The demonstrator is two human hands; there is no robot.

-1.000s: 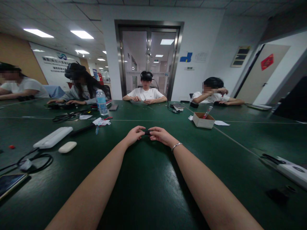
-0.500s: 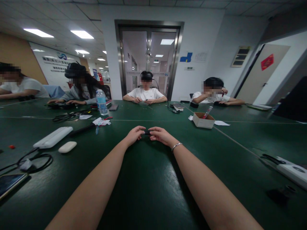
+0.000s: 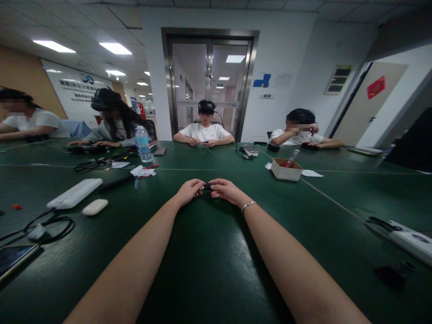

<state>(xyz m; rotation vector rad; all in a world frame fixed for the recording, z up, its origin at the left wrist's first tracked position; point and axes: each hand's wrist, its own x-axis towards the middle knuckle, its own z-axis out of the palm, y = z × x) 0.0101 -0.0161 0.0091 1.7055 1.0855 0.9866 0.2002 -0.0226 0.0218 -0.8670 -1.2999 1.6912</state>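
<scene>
Both my hands meet over the green table, arms stretched forward. Between them is a small black object with a light, silvery end, too small and too far off to name. My left hand pinches its left end with thumb and fingertips. My right hand, with a silver bracelet at the wrist, grips the black right end. Fingers cover part of the object on both sides.
To the left lie a white power bank, a white oval case, black cables and a phone. A water bottle and a small box stand farther off. Several people sit around the table.
A little more of the object's silvery end shows between my fingertips. My hands and arms have stayed almost still.
</scene>
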